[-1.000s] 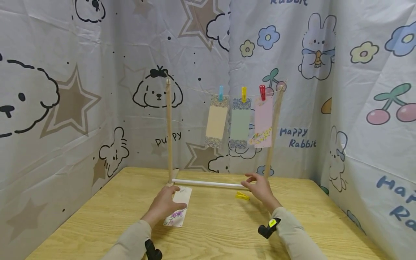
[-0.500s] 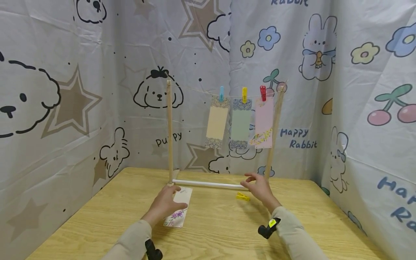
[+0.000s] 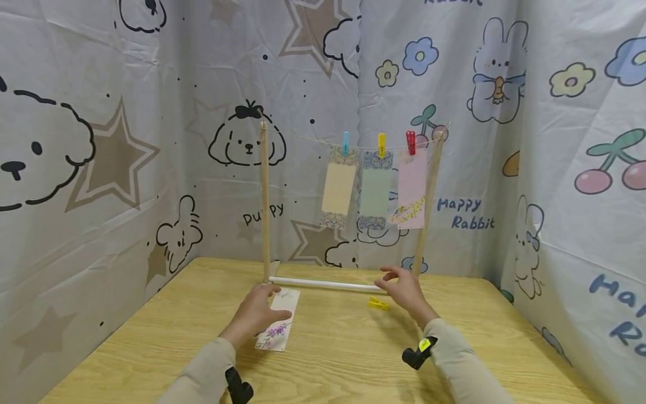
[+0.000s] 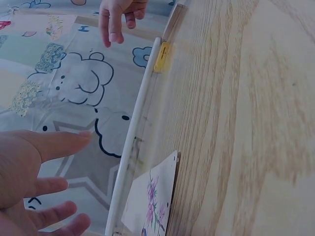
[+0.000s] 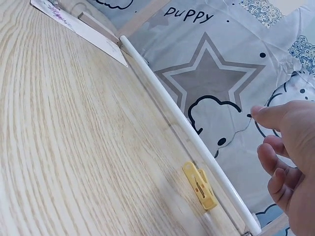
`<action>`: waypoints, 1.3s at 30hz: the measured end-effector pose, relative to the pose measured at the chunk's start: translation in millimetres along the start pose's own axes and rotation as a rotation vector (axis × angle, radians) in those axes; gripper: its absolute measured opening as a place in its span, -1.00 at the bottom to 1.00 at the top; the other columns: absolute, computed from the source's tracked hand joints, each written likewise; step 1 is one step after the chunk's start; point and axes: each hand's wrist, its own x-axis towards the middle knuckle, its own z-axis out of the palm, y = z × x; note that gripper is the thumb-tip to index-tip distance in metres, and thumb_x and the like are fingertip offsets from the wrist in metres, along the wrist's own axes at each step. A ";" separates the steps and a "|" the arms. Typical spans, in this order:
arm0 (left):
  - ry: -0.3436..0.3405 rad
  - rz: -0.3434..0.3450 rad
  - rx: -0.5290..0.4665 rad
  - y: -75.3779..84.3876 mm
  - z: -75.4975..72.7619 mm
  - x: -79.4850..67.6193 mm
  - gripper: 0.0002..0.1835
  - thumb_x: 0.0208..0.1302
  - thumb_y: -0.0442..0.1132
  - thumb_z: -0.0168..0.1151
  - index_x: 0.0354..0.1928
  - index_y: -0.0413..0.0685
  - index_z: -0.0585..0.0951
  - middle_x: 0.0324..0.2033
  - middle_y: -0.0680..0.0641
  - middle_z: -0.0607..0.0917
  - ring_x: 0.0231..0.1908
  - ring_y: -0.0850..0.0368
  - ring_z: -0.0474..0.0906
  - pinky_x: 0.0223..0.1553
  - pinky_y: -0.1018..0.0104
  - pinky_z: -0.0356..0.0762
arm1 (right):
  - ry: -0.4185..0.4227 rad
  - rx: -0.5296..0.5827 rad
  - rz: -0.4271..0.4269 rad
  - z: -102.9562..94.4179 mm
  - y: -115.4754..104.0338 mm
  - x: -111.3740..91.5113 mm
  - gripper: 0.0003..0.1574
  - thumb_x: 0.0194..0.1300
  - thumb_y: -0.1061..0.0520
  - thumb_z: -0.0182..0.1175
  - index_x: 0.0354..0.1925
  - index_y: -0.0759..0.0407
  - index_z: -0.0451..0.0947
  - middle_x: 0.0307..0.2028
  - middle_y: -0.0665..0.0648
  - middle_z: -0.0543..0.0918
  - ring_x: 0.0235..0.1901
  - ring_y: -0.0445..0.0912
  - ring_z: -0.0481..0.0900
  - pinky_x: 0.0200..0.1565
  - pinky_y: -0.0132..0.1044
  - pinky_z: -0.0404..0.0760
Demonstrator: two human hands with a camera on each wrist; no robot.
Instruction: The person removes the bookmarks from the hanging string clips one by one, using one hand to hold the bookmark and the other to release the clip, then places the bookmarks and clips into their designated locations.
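Note:
My left hand [image 3: 257, 311] hovers over a white bookmark card with purple flowers [image 3: 277, 332], which lies on the table at the left; the fingers are spread and hold nothing. In the left wrist view the card [image 4: 153, 199] shows apart from the fingers. On the other side my right hand [image 3: 405, 290] is held above the table, its fingers loosely bent around nothing. Just left of it and nearer the front, a yellow clothespin [image 3: 378, 303] lies on the wood. The right wrist view shows that clothespin [image 5: 199, 187] beside the white rod, below the hand.
Two wooden posts [image 3: 265, 207], joined low down by a white rod [image 3: 323, 284], carry a string. From it hang a cream card [image 3: 338, 188], a green card [image 3: 376, 185] and a pink card [image 3: 411, 182], under blue, yellow and red clothespins. Printed curtains surround the table.
Both hands, the card and the loose clothespin keep nearly the same places. Only the head view shifts slightly.

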 end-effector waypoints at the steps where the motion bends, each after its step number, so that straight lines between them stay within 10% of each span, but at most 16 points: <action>1: 0.000 0.002 0.005 0.1 -0.2 -0.2 -0.34 0.16 -0.17 0.60 0.26 -0.25 0.57 0.23 -0.32 0.52 0.19 -0.31 0.48 0.15 -0.23 0.49 | -0.001 0.016 0.002 0.9 -0.9 0.3 -0.43 0.35 0.10 0.44 0.26 0.24 0.59 -0.12 0.18 0.66 -0.30 0.04 0.67 -0.27 -0.20 0.68; 39: 0.003 0.052 -0.008 25.6 5.5 15.5 -0.36 0.15 -0.17 0.61 0.22 -0.26 0.58 0.15 -0.28 0.55 0.02 -0.20 0.58 0.03 -0.12 0.58 | -0.024 -0.014 -0.058 -14.8 -34.0 10.6 -0.41 0.37 0.07 0.42 0.29 0.25 0.57 -0.11 0.20 0.67 -0.27 0.14 0.71 -0.30 -0.19 0.68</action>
